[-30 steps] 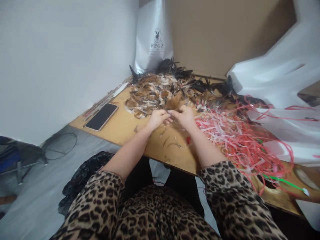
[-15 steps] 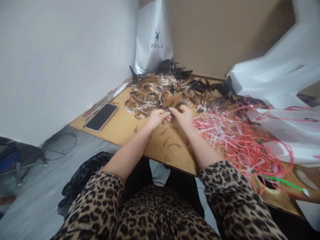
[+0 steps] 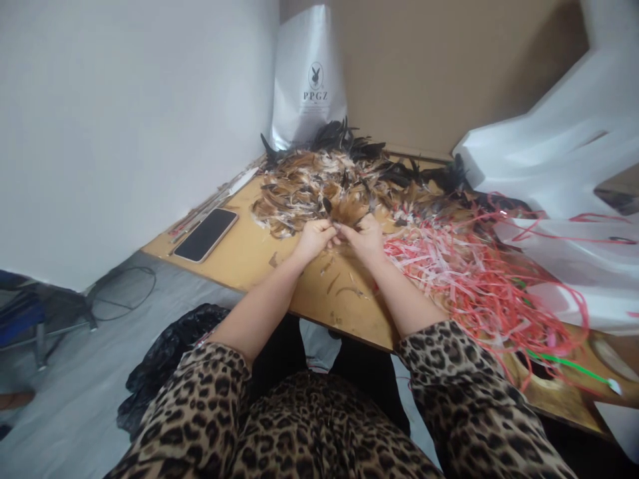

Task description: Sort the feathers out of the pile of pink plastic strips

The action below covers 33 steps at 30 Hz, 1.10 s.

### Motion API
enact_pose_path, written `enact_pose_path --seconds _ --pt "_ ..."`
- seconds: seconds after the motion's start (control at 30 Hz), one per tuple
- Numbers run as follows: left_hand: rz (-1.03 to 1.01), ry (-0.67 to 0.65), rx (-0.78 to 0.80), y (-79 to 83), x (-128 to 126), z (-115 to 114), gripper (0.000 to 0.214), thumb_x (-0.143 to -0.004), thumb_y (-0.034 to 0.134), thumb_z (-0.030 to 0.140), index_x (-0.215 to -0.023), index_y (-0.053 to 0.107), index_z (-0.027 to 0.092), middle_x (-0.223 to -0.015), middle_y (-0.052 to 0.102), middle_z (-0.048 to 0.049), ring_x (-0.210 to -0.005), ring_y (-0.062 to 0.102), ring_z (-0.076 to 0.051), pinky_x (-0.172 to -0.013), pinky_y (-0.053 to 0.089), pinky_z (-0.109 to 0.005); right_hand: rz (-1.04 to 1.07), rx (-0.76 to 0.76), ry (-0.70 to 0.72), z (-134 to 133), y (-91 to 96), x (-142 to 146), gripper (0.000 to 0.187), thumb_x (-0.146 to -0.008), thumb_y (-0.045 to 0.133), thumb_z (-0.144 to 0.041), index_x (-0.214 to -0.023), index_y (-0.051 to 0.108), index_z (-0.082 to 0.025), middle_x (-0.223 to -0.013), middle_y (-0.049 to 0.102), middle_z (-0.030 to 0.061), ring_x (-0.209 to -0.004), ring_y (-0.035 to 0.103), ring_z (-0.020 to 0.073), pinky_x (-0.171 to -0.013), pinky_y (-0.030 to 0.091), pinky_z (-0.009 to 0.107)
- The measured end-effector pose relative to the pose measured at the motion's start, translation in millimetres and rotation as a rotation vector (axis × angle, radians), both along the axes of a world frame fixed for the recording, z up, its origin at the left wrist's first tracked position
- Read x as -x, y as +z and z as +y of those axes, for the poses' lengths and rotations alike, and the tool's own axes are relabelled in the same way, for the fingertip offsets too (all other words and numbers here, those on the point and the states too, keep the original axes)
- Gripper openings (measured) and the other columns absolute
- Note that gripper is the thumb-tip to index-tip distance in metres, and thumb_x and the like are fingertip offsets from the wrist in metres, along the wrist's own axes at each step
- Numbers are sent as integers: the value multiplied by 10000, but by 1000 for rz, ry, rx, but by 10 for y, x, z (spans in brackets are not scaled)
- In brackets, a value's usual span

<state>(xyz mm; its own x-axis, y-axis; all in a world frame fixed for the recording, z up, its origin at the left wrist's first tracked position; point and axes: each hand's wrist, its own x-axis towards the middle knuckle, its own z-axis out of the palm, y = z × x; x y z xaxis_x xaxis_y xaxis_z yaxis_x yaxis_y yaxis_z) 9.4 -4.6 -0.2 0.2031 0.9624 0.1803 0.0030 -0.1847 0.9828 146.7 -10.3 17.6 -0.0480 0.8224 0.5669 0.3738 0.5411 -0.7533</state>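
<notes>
My left hand [image 3: 313,238] and my right hand [image 3: 367,237] meet fingertip to fingertip at the near edge of a big heap of brown, white and black feathers [image 3: 319,183] on a wooden table [image 3: 249,253]. Both hands are closed in a pinch around a small bunch of brown feathers [image 3: 346,213] that fans out just above the fingers. Both forearms are bare, with leopard-print sleeves pushed up near the elbows.
A tangle of red, pink and white strips [image 3: 469,273] lies right of my hands. A dark phone [image 3: 206,234] and thin metal tools [image 3: 210,203] lie at the table's left edge. A white bag [image 3: 307,73] stands behind the feathers; white sheets [image 3: 559,159] are at right.
The bunch of brown feathers now stands out more clearly above my fingertips. Both hands stay pinched together in nearly the same spot; the view has shifted slightly.
</notes>
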Motion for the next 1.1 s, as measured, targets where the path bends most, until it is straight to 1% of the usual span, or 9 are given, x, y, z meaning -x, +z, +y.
enact_pose_path --seconds 0.1,0.3,0.47,0.57,0.63,0.7,0.77,0.87,1.1 --pt "15 3 -5 9 -4 -11 207 -743 545 223 -571 563 109 -506 591 -9 -366 452 -44 -401 356 -171 -54 -1 13 -18 -11 -5 234 -711 607 -377 -685 661 -151 -722 637 45 -704 566 149 -671 440 267" --pt "-91 -41 104 23 -23 0 202 -700 619 286 -633 606 95 -510 591 -17 -382 466 -50 -403 356 -176 -11 152 -75 -23 15 8 366 -722 564 -461 -590 631 -126 -564 591 24 -511 494 106 -495 380 228" --pt "-398 74 196 52 4 43 216 -679 650 315 -718 606 107 -825 683 -85 -650 602 -78 -537 426 -158 51 204 -5 10 -12 26 319 -717 568 -409 -858 674 -143 -734 661 39 -622 554 122 -616 435 250" --pt "-520 103 212 75 20 49 216 -664 665 304 -672 563 115 -1034 650 -96 -832 610 -101 -675 461 -189 11 255 33 11 -56 72 290 -702 569 -359 -866 670 -143 -760 667 45 -647 564 130 -666 442 271" --pt "-550 91 207 81 17 44 230 -651 677 298 -638 540 114 -1052 644 -99 -878 606 -116 -730 464 -219 15 288 98 -12 -52 120 264 -691 566 -330 -846 668 -142 -805 671 49 -698 574 134 -711 436 274" --pt "-555 73 200 79 7 37 234 -637 688 297 -639 548 110 -1023 654 -103 -862 611 -123 -723 465 -228 51 346 170 -48 -22 172 244 -680 564 -321 -813 662 -142 -780 662 35 -677 560 121 -688 428 259" --pt "-527 61 203 73 -3 29 248 -628 693 314 -647 562 104 -988 663 -103 -771 616 -113 -648 464 -217 110 433 227 -85 15 214 228 -677 555 -336 -755 642 -140 -647 613 0 -552 494 89 -573 396 228" --pt "-470 47 219 66 -12 20 280 -625 691 352 -640 565 103 -906 678 -95 -608 588 -84 -527 441 -202 251 554 286 -124 50 253 228 -660 563 -370 -667 593 -145 -480 474 -49 -418 351 53 -436 275 197" --pt "-478 18 241 80 -18 4 300 -622 696 369 -708 612 94 -861 684 -92 -502 547 -62 -484 446 -205 461 611 330 -155 33 301 228 -595 614 -358 -663 581 -143 -525 486 -41 -416 331 40 -413 235 194"
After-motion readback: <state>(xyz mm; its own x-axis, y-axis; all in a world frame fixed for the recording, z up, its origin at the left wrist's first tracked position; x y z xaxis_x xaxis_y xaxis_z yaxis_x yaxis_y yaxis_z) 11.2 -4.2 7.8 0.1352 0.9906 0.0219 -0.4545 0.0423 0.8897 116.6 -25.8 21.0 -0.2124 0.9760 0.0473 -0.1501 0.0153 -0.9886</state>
